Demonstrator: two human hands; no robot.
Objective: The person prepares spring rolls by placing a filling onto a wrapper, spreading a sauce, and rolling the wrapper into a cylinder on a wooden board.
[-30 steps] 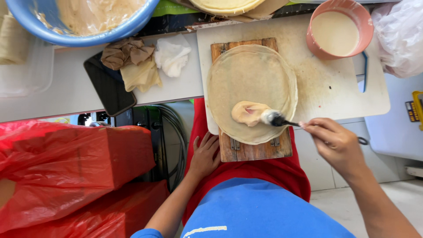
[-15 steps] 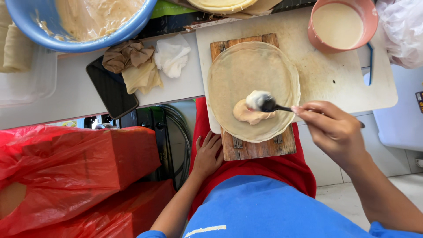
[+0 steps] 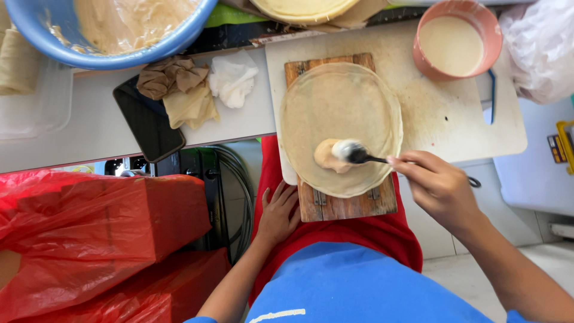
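Holding spoon (image 3: 353, 153) in right hand (image 3: 439, 186) over filling (image 3: 327, 157) on wrapper (image 3: 341, 119)

right hand (image 3: 439, 188) pinched closed, arm extended, left hand (image 3: 278, 215) flat, fingers spread

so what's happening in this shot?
A seated person's right hand holds a spoon over a thin round wrapper lying on a wooden board, its bowl above a lump of pale filling near the wrapper's lower edge. The left hand rests flat on the red apron. A pink cup of pale liquid stands on the white cutting board.
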